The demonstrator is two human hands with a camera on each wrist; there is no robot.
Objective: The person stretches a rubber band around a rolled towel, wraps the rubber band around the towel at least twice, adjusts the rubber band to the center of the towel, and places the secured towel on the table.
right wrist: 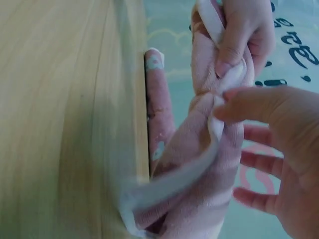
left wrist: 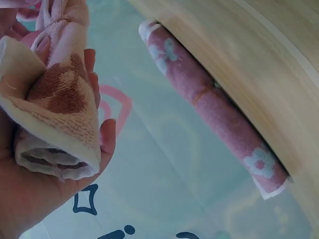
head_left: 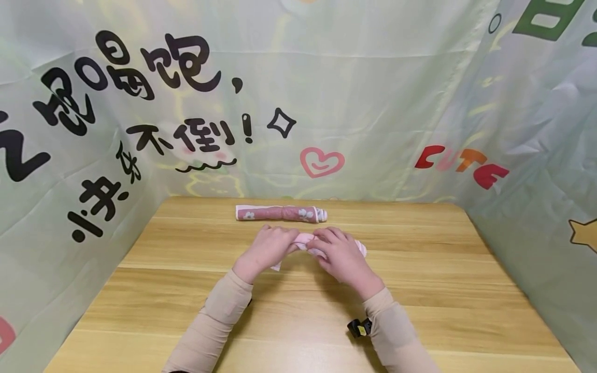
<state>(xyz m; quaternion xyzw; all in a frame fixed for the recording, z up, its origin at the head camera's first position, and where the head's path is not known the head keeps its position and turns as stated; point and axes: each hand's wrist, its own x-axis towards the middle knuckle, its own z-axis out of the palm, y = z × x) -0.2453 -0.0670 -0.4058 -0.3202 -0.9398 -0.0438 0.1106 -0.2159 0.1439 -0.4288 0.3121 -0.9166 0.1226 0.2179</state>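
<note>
Both hands hold a loosely rolled pale pink towel (head_left: 305, 239) with white edging, raised above the table. My left hand (head_left: 270, 247) grips its left part; in the left wrist view the towel's rolled end (left wrist: 62, 124) lies across the palm, showing a brown patch. My right hand (head_left: 344, 257) is at the middle, its thumb and fingertips pinching the white edge, as the right wrist view shows. The towel narrows there as if cinched; I cannot tell by what. A flap of its edge (right wrist: 169, 189) hangs loose.
A second rolled towel (head_left: 280, 213), darker pink with pale blue flowers and a thin band round its middle, lies near the back edge of the wooden table (head_left: 420, 290). Printed fabric walls (head_left: 373, 103) stand behind and at both sides.
</note>
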